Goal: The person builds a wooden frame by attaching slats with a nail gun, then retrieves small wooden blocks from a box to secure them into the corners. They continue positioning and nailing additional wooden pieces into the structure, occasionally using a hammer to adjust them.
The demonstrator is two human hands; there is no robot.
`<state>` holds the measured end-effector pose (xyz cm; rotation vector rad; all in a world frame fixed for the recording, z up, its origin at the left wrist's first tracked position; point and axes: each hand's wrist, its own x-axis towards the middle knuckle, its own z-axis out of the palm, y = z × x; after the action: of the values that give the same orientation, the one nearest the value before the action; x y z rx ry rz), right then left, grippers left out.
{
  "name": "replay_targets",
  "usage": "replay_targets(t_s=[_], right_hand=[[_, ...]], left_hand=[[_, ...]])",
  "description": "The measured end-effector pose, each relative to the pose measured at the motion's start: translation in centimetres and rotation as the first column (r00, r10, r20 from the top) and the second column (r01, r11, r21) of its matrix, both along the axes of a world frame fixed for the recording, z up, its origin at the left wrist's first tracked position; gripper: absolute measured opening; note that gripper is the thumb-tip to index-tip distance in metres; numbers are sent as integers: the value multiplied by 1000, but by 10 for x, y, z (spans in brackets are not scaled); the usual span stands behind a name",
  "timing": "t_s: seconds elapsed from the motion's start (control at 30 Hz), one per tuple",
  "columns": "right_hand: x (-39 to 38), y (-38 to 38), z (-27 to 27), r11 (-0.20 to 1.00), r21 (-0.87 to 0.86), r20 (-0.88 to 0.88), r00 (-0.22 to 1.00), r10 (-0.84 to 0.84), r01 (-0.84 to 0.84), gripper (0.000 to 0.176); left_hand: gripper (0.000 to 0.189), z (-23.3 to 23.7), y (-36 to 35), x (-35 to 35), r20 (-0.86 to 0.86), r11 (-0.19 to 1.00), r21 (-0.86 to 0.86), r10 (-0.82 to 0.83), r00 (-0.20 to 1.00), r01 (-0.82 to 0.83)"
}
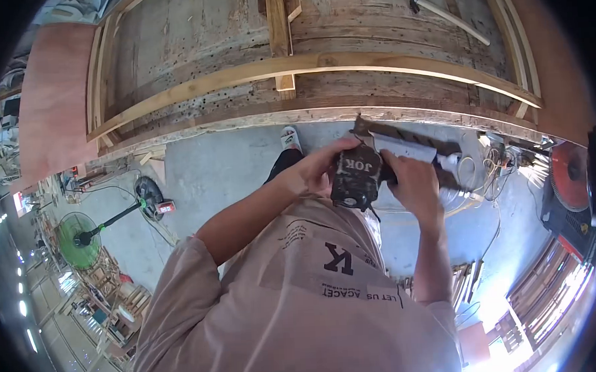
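A wooden worktop (191,34) carrying a timber frame (372,61) stands just ahead of the hands, above a grey floor (204,163). The left hand (319,164) curls around the body of a black tool (357,173), seemingly a nail gun; the right hand (414,181) wraps what looks like its handle, trigger finger hidden. If it is powered, a careless squeeze could injure the left hand; a loose grip could drop it; tangled cords (493,169) beyond the right hand might snag it.

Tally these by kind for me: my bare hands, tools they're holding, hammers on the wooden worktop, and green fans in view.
Left hand and right hand: 2
Dark held tool: 1
Hammer: 1
Green fan: 1
Total: 5
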<state>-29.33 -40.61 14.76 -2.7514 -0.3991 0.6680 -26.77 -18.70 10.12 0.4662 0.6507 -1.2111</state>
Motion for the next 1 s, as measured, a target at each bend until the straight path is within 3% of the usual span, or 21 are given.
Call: replay_targets(t_s=[0.1,0.17,0.23,0.3,0.37,0.43,0.47,0.53,0.57,0.6,0.63,0.7,0.73,0.8,0.83,0.87,0.93,0.97,1.0], right_hand=[[13,7,-2,997,30,54,996,71,-73,61],[15,19,1,998,46,47,998,46,-48,68],[15,35,0,999,52,41,999,-16,14,69],[15,56,-1,995,24,-15,995,-96,96,71],[15,77,-3,991,70,20,993,-114,112,67],[9,93,-18,942,282,101,971,-217,182,57],[5,105,-27,895,360,72,948,-309,264,55],[-4,126,-32,789,498,32,902,-431,360,47],[-10,137,-26,737,448,-107,849,-518,506,43],[-14,147,-21,671,378,-238,767,-596,638,40],[-33,141,-66,677,453,-209,807,-553,581,31],[-50,162,-66,562,398,-312,683,-660,725,26],[-66,169,-75,564,338,-305,654,-692,754,25],[-88,184,-77,486,300,-361,570,-739,821,26],[-101,190,-76,432,268,-398,507,-764,861,26],[-115,197,-74,402,262,-406,478,-779,877,26],[-139,207,-70,362,154,-386,393,-835,920,30],[-150,210,-67,344,105,-366,358,-859,933,32],[-165,211,-69,340,110,-369,356,-858,934,34]], left_hand=[[49,-2,10,-2,35,998,-51,33,999,-31],[52,-3,24,-1,226,997,80,3,974,-21],[51,1,39,2,302,1000,-4,-11,953,13],[54,-4,53,3,502,986,138,10,865,-91],[63,-4,73,10,502,980,185,-24,865,-80],[66,16,98,31,525,937,350,-203,826,8],[60,-4,123,54,548,822,517,-532,646,239],[57,-30,163,93,736,718,672,-621,268,-182],[52,-62,182,117,817,721,570,-451,359,-394],[53,-43,194,143,687,531,702,-680,257,-475],[54,-23,203,167,485,318,759,-858,168,-568],[60,-60,218,206,432,328,784,-898,83,-527],[60,-67,215,211,424,336,796,-903,67,-503],[65,-71,200,219,176,209,856,-978,-114,-472],[75,-74,192,223,118,157,929,-984,-134,-335],[75,-84,182,224,115,163,933,-980,-165,-321],[84,-97,164,221,-87,1,948,-961,-262,-319],[90,-93,155,217,-180,-96,930,-960,-213,-356],[90,-95,152,216,-180,-86,926,-957,-229,-367]])
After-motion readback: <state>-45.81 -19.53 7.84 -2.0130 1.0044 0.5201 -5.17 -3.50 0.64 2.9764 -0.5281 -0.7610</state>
